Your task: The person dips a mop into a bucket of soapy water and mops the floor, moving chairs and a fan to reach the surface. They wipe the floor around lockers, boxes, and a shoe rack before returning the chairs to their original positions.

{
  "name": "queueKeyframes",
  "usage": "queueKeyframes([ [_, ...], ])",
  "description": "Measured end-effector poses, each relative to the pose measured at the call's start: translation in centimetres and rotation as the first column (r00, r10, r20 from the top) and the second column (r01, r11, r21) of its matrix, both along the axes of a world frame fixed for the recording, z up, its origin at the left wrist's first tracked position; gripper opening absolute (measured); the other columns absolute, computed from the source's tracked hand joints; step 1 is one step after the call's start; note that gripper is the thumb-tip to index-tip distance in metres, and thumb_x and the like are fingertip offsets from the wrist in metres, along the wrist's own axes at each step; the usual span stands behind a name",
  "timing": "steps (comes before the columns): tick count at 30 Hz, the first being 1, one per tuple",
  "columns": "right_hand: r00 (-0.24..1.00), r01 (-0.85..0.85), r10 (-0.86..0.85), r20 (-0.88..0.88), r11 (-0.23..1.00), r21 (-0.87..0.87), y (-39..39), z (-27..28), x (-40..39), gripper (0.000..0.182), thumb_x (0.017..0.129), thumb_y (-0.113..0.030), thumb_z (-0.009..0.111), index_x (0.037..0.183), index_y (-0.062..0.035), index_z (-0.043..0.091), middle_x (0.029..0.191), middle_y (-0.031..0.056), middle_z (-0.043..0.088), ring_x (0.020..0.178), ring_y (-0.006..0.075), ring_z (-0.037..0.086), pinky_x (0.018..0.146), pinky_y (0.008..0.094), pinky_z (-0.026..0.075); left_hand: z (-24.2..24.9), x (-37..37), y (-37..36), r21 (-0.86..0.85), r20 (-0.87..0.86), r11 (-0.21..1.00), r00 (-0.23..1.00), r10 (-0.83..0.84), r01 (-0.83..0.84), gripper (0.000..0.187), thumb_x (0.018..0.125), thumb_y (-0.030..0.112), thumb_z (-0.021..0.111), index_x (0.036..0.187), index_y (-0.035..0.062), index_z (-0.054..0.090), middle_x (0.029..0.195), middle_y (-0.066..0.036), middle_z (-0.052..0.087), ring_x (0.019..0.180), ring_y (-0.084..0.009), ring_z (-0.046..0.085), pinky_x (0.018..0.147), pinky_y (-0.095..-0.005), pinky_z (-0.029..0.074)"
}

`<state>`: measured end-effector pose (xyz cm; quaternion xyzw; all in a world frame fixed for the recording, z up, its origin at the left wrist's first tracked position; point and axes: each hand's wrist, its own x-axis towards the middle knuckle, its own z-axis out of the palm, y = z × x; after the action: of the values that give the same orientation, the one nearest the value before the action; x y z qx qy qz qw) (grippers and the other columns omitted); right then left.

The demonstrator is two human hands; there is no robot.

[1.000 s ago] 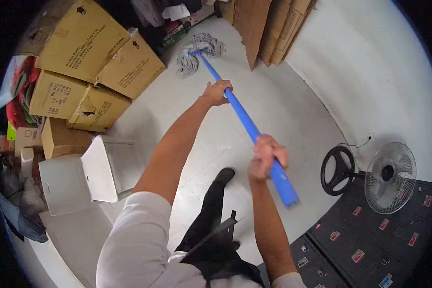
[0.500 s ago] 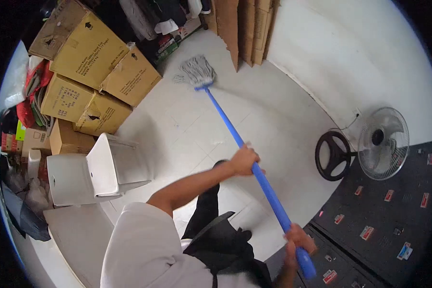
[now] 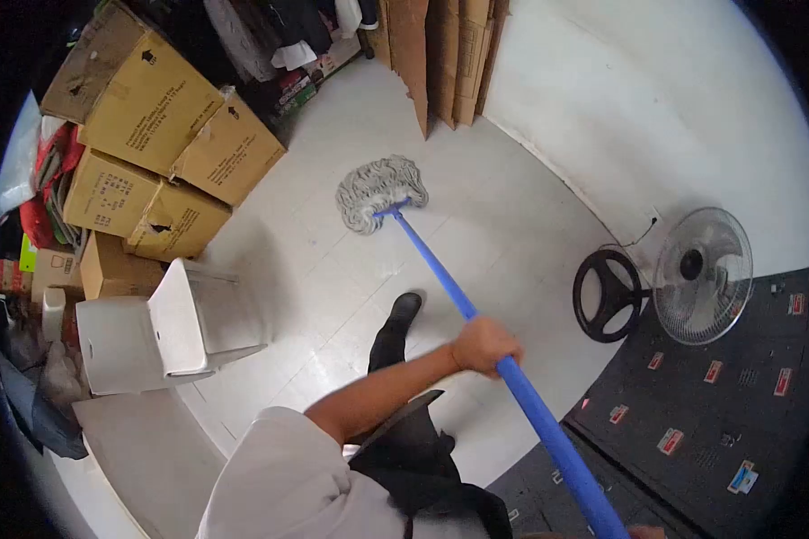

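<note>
A mop with a grey string head (image 3: 382,189) and a blue handle (image 3: 548,422) slants across the view, its strands spread on the pale tiled floor. My left hand (image 3: 487,346) is closed around the middle of the handle, arm stretched forward. Only a sliver of my right hand (image 3: 645,532) shows at the bottom edge, beside the handle's near end; its fingers are mostly cut off by the frame. Between the mop head and my body, a black shoe (image 3: 406,307) stands on the floor.
Stacked cardboard boxes (image 3: 153,99) and a white chair (image 3: 184,319) stand on the left. Flattened cardboard (image 3: 440,63) leans at the back. To the right are a fan (image 3: 703,274) with a round black base (image 3: 608,296), and dark cabinets (image 3: 692,395) with stickers.
The mop head has come nearer and spread into a curve. Both hands have drawn back toward the lower right with the handle, and my right hand has nearly left the frame.
</note>
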<state>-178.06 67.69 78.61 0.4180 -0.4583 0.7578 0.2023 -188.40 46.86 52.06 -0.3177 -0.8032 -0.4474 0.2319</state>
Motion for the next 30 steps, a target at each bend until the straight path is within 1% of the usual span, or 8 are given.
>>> queueKeyframes([
  [7, 0.872, 0.436, -0.433, 0.228, 0.899, 0.038, -11.1, -11.5, -15.6, 0.003, 0.075, -0.006, 0.045, 0.072, -0.0045, 0.046, 0.058, 0.0045, 0.050, 0.054, 0.0141, 0.044, 0.056, 0.0322, 0.043, -7.5, -20.5, -15.3, -0.052, -0.080, 0.992, 0.991, 0.111, -0.116, 0.019, 0.058, 0.020, 0.063, 0.051, 0.0143, 0.046, 0.049, -0.004, 0.046, 0.044, -0.0230, 0.049, 0.042, -0.0352, 0.037],
  [10, 0.655, 0.176, -0.694, 0.297, 0.523, 0.834, -17.4, -13.7, -22.5, 0.007, 0.071, -0.005, 0.040, 0.068, -0.0056, 0.047, 0.059, 0.0044, 0.047, 0.055, 0.0132, 0.043, 0.048, 0.0233, 0.031, -10.3, -29.8, -23.9, -0.120, -0.036, 0.985, 0.992, 0.120, -0.124, 0.015, 0.057, 0.019, 0.062, 0.055, 0.0121, 0.049, 0.054, -0.005, 0.049, 0.055, -0.0257, 0.052, 0.052, -0.0365, 0.040],
  [11, 0.952, 0.272, -0.306, 0.016, 0.867, 0.417, -21.0, -22.6, -29.7, 0.006, 0.069, -0.006, 0.044, 0.063, -0.0057, 0.047, 0.061, 0.0065, 0.049, 0.054, 0.0144, 0.045, 0.046, 0.0243, 0.031, -11.6, -34.9, -29.6, -0.319, -0.030, 0.905, 0.957, 0.288, -0.282, 0.016, 0.056, 0.021, 0.062, 0.057, 0.0104, 0.050, 0.057, -0.006, 0.051, 0.059, -0.0272, 0.053, 0.056, -0.0358, 0.040],
  [13, 0.887, 0.452, -0.451, -0.099, 0.805, 0.384, -29.3, -24.8, -35.0, 0.008, 0.066, -0.006, 0.049, 0.058, -0.0039, 0.047, 0.056, 0.0060, 0.047, 0.047, 0.0157, 0.044, 0.044, 0.0256, 0.033, -12.6, -38.2, -34.3, -0.727, 0.037, 0.506, 0.709, 0.704, -0.464, 0.031, 0.062, 0.036, 0.068, 0.079, 0.0136, 0.056, 0.090, -0.007, 0.056, 0.090, -0.0263, 0.053, 0.073, -0.0534, 0.038],
  [15, 0.938, 0.154, -0.168, 0.303, 0.986, 0.071, -35.9, -29.5, -37.6, 0.010, 0.070, -0.004, 0.054, 0.066, -0.0019, 0.045, 0.061, 0.0082, 0.048, 0.052, 0.0141, 0.047, 0.050, 0.0261, 0.041, -12.9, -40.4, -37.9, -0.802, 0.298, 0.518, 0.553, 0.778, -0.298, 0.048, 0.062, 0.046, 0.069, 0.099, 0.0206, 0.052, 0.117, -0.005, 0.047, 0.110, -0.0255, 0.045, 0.081, -0.0670, 0.027],
  [21, 0.907, 0.178, -0.272, 0.322, 0.940, 0.292, -34.1, -36.0, -35.2, 0.015, 0.065, 0.002, 0.059, 0.064, -0.0036, 0.046, 0.061, 0.0066, 0.051, 0.051, 0.0119, 0.050, 0.051, 0.0247, 0.044, -16.1, -37.9, -35.2, -0.819, 0.290, 0.537, 0.662, 0.691, -0.202, 0.044, 0.063, 0.023, 0.071, 0.102, 0.0207, 0.052, 0.127, -0.002, 0.041, 0.119, -0.0286, 0.036, 0.087, -0.0695, 0.023],
  [24, 0.866, 0.395, -0.495, 0.072, 0.764, 0.510, -25.6, -35.1, -26.6, 0.008, 0.065, -0.003, 0.060, 0.061, -0.0041, 0.053, 0.059, 0.0060, 0.054, 0.052, 0.0156, 0.054, 0.056, 0.0276, 0.047, -17.7, -34.6, -31.9, -0.808, 0.321, 0.577, 0.732, 0.601, -0.119, 0.031, 0.064, 0.034, 0.069, 0.088, 0.0178, 0.056, 0.110, -0.004, 0.051, 0.111, -0.0285, 0.041, 0.084, -0.0682, 0.025],
  [30, 0.840, 0.114, -0.424, 0.340, 0.749, 0.652, -8.8, -16.5, -16.1, 0.027, 0.074, -0.028, 0.056, 0.063, -0.0034, 0.053, 0.057, 0.0054, 0.054, 0.050, 0.0213, 0.053, 0.058, 0.0371, 0.046, -11.4, -23.3, -17.3, -0.425, 0.217, 0.900, 0.955, 0.201, -0.092, 0.035, 0.065, 0.035, 0.068, 0.050, 0.0103, 0.049, 0.051, -0.007, 0.049, 0.057, -0.0267, 0.051, 0.060, -0.0410, 0.037],
])
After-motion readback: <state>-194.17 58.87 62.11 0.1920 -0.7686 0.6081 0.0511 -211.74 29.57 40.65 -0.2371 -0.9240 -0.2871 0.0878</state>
